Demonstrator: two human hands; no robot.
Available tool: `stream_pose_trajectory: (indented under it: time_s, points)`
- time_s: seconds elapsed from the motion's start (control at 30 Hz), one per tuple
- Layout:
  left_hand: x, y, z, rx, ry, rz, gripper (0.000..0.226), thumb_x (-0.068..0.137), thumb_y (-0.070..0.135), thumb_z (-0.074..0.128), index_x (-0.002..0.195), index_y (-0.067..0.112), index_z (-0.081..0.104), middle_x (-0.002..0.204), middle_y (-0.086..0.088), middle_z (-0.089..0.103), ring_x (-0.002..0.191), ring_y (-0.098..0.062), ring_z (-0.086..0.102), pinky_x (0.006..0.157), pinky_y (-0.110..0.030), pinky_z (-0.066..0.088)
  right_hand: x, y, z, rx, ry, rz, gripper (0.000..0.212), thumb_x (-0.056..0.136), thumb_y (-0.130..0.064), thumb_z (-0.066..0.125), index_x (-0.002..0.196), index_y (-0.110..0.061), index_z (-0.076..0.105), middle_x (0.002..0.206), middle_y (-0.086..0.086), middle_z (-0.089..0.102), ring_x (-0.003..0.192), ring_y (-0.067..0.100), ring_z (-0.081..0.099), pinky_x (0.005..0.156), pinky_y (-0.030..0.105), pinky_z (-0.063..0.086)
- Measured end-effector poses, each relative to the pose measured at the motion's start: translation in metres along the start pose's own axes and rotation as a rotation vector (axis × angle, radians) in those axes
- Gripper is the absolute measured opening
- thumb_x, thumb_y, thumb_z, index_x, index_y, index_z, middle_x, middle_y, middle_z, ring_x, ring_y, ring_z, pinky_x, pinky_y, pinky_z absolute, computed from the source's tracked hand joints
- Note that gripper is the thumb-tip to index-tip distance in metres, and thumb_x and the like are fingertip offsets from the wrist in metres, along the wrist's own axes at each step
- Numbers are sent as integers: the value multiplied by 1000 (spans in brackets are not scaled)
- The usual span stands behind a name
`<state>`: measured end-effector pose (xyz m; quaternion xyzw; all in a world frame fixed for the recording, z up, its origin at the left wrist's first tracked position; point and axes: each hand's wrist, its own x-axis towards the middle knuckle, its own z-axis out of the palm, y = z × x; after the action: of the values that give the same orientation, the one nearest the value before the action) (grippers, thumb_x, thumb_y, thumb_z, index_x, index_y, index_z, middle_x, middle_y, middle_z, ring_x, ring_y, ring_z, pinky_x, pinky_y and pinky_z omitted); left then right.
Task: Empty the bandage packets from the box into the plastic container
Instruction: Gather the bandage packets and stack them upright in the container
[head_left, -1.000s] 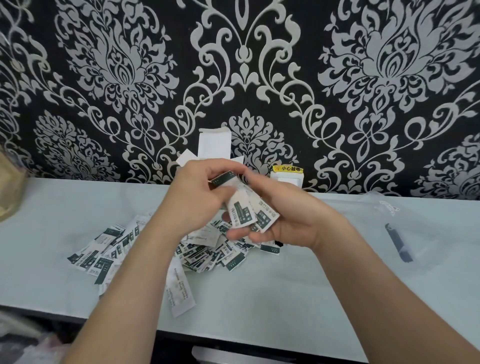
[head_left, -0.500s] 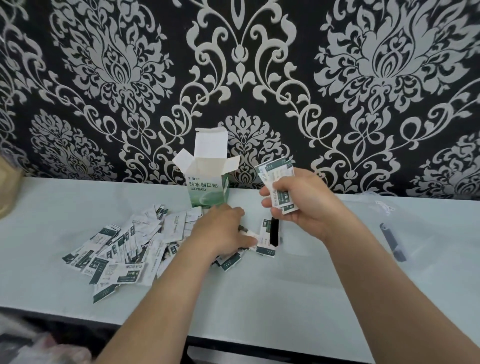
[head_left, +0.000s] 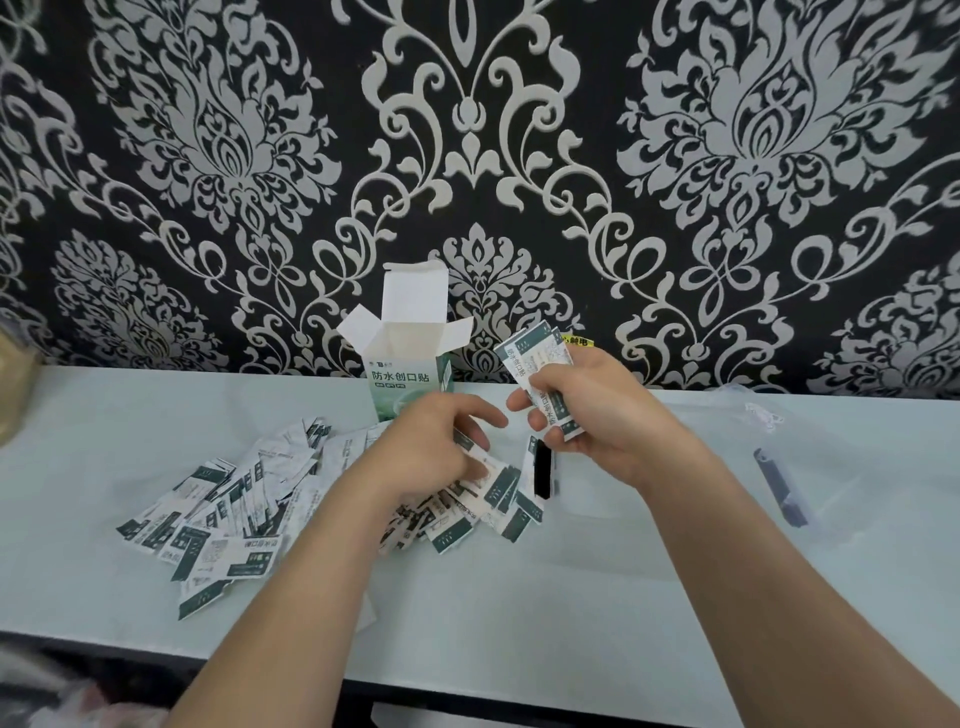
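The right hand holds a fanned stack of packets; the left hand pinches more from the scattered packets mid-worktop (box at the back edge). Square each stack before adding more.

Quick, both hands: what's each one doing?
Left hand: closing on loose bandage packets on the table.
Right hand: shut on a packet stack.
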<state>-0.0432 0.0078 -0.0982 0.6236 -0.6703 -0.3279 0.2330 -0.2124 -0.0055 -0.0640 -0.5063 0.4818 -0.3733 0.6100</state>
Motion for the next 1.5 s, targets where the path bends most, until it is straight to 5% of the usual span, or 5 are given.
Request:
stream_pose_trajectory:
  time_s: [0.33, 0.53, 0.87, 1.0, 1.5]
  points:
    - [-48, 22, -72, -727, 11, 213, 44, 57, -11, 71, 92, 16, 76, 80, -10, 71, 72, -23, 69, 67, -29, 59, -16, -18, -18, 18, -123, 92, 32, 100, -39, 47, 115, -12, 58, 77, 11, 63, 72, 33, 72, 57, 36, 60]
    - [-37, 35, -46, -448, 82, 260, 46, 64, -14, 76, 94, 20, 71, 86, -4, 73, 80, -25, 71, 65, -34, 59, -19, -7, 12, 39, -450, 228, 58, 89, -66, 40, 107, -15, 62, 85, 14, 71, 54, 27, 67, 34, 21, 45]
    - [-36, 52, -20, -233, 285, 354, 81, 69, 8, 83, 133, 40, 44, 145, 9, 38, 101, 33, 37, 70, 9, 32, -11, -7, 12, 265, -294, 75, 9, 96, -10, 50, 88, -8, 53, 69, 10, 56, 55, 16, 49, 46, 22, 39]
    - [-32, 54, -1, 116, 151, 353, 108, 61, 35, 87, 139, 59, 17, 155, 27, -10, 144, 0, -4, 109, -17, 28, -11, -7, 15, 121, -209, -58, 14, 87, 4, 45, 82, -6, 54, 74, 13, 55, 69, 23, 56, 54, 30, 44]
    - [-33, 54, -10, -45, 140, 353, 78, 58, 30, 89, 121, 45, 46, 137, 17, 32, 113, 7, 44, 91, -12, 42, -19, -22, -6, -335, -298, -168, 14, 82, 2, 47, 80, -10, 54, 70, 5, 56, 69, 17, 53, 58, 30, 43]
